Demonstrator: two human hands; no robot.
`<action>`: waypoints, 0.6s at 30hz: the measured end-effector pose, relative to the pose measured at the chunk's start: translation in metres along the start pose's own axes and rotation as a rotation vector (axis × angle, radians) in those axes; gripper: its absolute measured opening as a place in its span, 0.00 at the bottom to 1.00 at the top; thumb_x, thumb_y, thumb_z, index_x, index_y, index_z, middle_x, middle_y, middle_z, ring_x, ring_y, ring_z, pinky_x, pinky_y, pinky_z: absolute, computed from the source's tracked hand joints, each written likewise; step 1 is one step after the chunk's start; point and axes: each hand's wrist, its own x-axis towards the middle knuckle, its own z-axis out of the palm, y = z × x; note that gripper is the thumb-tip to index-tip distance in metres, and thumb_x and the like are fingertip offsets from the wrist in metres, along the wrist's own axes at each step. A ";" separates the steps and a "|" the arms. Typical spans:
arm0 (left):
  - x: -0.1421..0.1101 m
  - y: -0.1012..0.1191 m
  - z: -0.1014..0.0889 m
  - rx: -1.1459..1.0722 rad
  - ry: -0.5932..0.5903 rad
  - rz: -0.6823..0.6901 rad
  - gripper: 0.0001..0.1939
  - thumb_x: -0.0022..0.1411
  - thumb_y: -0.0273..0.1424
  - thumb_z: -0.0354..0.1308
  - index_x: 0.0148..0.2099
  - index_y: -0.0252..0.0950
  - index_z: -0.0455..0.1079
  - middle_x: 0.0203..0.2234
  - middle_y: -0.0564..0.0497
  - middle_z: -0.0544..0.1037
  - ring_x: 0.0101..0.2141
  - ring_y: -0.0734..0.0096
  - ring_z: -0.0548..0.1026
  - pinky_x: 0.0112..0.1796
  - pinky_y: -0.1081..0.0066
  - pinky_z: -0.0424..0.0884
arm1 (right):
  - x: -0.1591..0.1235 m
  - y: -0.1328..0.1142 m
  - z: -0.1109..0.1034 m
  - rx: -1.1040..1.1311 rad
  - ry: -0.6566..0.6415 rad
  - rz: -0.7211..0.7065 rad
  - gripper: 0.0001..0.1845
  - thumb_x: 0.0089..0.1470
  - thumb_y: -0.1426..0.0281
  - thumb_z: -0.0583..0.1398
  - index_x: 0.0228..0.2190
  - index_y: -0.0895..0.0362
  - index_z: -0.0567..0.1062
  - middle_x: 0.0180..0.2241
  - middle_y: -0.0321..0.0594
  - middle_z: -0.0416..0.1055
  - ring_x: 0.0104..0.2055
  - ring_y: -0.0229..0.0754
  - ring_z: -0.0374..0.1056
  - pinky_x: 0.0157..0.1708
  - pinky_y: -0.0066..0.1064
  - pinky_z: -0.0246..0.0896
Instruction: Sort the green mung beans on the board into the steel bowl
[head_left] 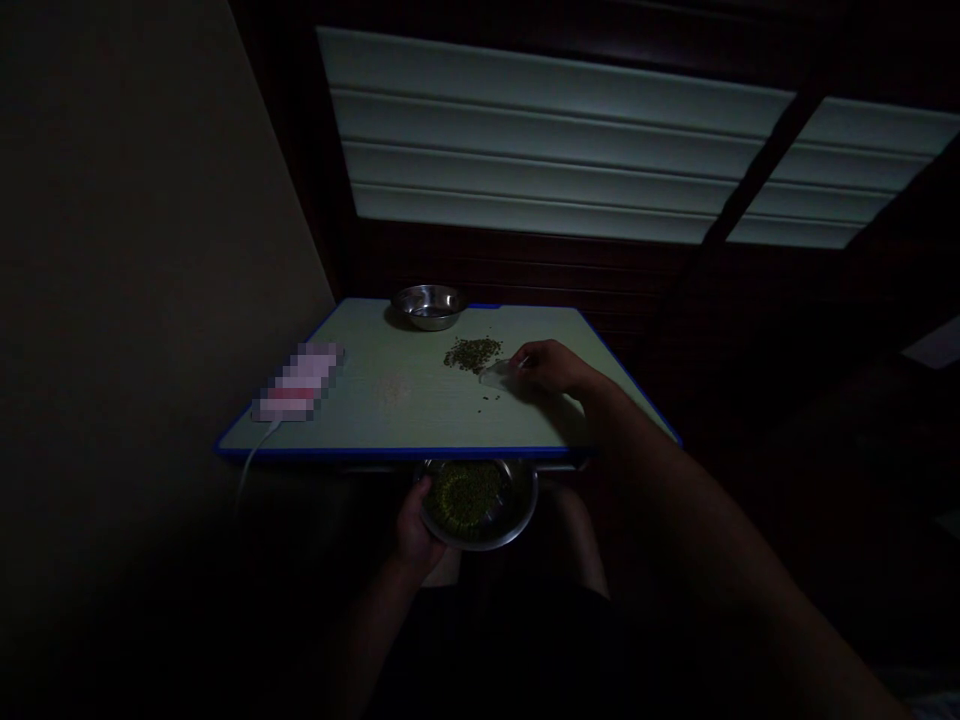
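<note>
My left hand (pixel 418 530) grips the rim of a metal bowl (pixel 480 545) below the table's front edge. Small greenish grains or beans (pixel 469 495) lie inside that bowl. Over the tabletop, my right hand (pixel 547 367) is closed on a small, pale, translucent scraper-like piece (pixel 495 374); its exact kind is unclear in the dim light. The tip of this piece is at the edge of a loose pile of dark grains (pixel 471 353) on the table. A few stray grains lie nearer the front.
The pale table (pixel 375 425) has a blue edge. A second metal bowl (pixel 431 310) stands at its back. On the left lies a phone (pixel 298 382), its screen blurred, with a white cable (pixel 257 450). Behind rises dark wood with pale slatted panels (pixel 540 150); a wall (pixel 187 200) is at left.
</note>
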 end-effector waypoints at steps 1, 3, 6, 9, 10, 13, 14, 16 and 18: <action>0.000 0.000 0.000 -0.001 0.006 0.009 0.12 0.53 0.35 0.59 0.38 0.33 0.77 0.34 0.44 0.82 0.42 0.53 0.78 0.49 0.55 0.69 | -0.002 0.000 0.000 -0.016 0.010 0.038 0.12 0.36 0.76 0.66 0.29 0.61 0.77 0.19 0.35 0.70 0.20 0.33 0.60 0.22 0.26 0.54; 0.001 -0.001 -0.001 0.006 0.019 0.027 0.12 0.53 0.34 0.59 0.38 0.34 0.77 0.34 0.44 0.82 0.43 0.53 0.77 0.49 0.56 0.69 | -0.006 -0.002 0.004 -0.034 0.025 0.089 0.12 0.34 0.77 0.67 0.27 0.61 0.77 0.18 0.35 0.70 0.19 0.33 0.60 0.21 0.26 0.54; 0.002 -0.001 -0.001 0.025 0.023 0.025 0.13 0.53 0.35 0.59 0.39 0.34 0.77 0.34 0.44 0.82 0.44 0.53 0.77 0.49 0.55 0.69 | -0.012 -0.013 0.015 -0.013 0.007 0.130 0.11 0.33 0.77 0.68 0.26 0.61 0.76 0.17 0.35 0.70 0.19 0.34 0.62 0.22 0.27 0.56; 0.001 0.000 0.000 0.022 0.021 0.016 0.13 0.53 0.35 0.58 0.38 0.34 0.77 0.34 0.45 0.83 0.43 0.53 0.78 0.50 0.55 0.69 | -0.016 -0.024 0.027 0.031 -0.071 0.159 0.10 0.34 0.77 0.68 0.25 0.61 0.76 0.17 0.35 0.69 0.19 0.34 0.62 0.23 0.27 0.57; 0.000 0.001 0.001 0.019 0.021 0.015 0.13 0.54 0.35 0.58 0.38 0.34 0.77 0.33 0.45 0.83 0.43 0.54 0.78 0.50 0.55 0.69 | -0.017 -0.027 0.031 0.037 -0.098 0.151 0.10 0.34 0.77 0.68 0.26 0.61 0.76 0.17 0.34 0.69 0.18 0.34 0.62 0.23 0.27 0.57; -0.001 0.001 0.003 0.017 0.031 0.015 0.12 0.55 0.35 0.56 0.38 0.34 0.77 0.33 0.46 0.83 0.42 0.55 0.78 0.49 0.55 0.69 | -0.021 -0.034 0.040 0.024 -0.168 0.100 0.10 0.34 0.77 0.67 0.26 0.61 0.76 0.17 0.33 0.69 0.19 0.33 0.63 0.23 0.25 0.57; -0.001 0.001 0.003 0.017 0.033 0.020 0.13 0.55 0.35 0.56 0.38 0.34 0.77 0.33 0.46 0.83 0.42 0.55 0.78 0.50 0.55 0.69 | -0.023 -0.037 0.042 0.012 -0.188 0.085 0.10 0.34 0.76 0.67 0.26 0.61 0.76 0.17 0.33 0.69 0.19 0.33 0.63 0.23 0.25 0.56; -0.001 0.001 0.003 0.013 0.031 0.027 0.14 0.55 0.36 0.56 0.39 0.34 0.76 0.34 0.45 0.83 0.44 0.54 0.77 0.50 0.54 0.68 | -0.027 -0.042 0.046 -0.006 -0.225 0.066 0.10 0.34 0.76 0.67 0.26 0.60 0.76 0.17 0.32 0.69 0.19 0.33 0.62 0.23 0.25 0.56; 0.000 0.001 0.002 0.000 0.016 0.023 0.14 0.55 0.37 0.57 0.40 0.34 0.76 0.34 0.44 0.83 0.46 0.52 0.76 0.51 0.54 0.68 | -0.033 -0.047 0.048 -0.018 -0.262 0.054 0.09 0.35 0.76 0.67 0.26 0.60 0.76 0.17 0.32 0.69 0.19 0.33 0.62 0.23 0.26 0.55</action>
